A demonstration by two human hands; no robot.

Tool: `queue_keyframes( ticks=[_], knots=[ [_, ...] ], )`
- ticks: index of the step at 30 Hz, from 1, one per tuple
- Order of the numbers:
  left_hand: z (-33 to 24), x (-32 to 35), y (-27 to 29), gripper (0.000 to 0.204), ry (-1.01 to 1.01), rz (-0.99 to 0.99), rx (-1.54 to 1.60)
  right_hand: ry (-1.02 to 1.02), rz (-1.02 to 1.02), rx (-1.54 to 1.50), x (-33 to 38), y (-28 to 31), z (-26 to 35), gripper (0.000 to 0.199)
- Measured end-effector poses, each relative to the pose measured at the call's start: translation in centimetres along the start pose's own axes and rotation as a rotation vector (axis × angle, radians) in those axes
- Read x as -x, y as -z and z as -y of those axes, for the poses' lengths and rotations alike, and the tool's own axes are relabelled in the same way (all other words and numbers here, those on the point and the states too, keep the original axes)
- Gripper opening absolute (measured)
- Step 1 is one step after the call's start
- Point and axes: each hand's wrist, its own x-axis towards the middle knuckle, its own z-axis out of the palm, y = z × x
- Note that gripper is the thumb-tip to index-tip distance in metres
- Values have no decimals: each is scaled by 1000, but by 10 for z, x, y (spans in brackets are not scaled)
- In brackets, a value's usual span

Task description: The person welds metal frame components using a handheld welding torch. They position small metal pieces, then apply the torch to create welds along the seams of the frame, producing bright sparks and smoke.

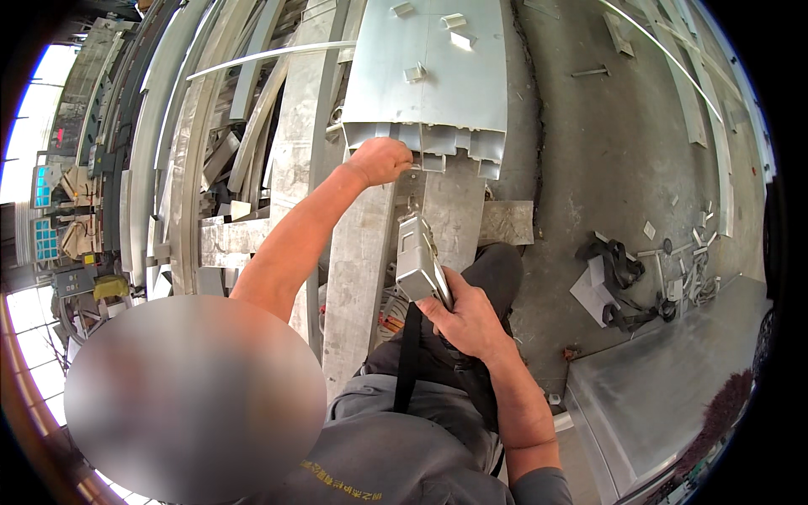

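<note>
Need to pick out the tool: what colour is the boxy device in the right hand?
Silver-grey metal device with a black strap, seen in the head view.

Concrete floor [606, 160] with scattered aluminium offcuts [686, 261], black straps [623, 269].

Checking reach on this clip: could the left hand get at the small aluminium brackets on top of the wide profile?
Probably yes. The left hand already grips the near end of the wide aluminium profile, and nothing lies between it and the brackets.

A grey box-shaped hand tool [418, 258] with a black strap hanging below points up at the open end of a wide, hollow, multi-chambered aluminium profile [429, 76], which lies flat across long metal beams.
</note>
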Motion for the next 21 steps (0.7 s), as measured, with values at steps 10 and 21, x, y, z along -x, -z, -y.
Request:
queue_keyframes(
  ticks=[10,21],
  knots=[
    [-16,-17,23,18,159,213,-86,-12,-42,104,-12,-15,20,54],
    [-42,-62,61,20,127,460,-313,72,-139,282,-48,-56,12,39]
  ],
)
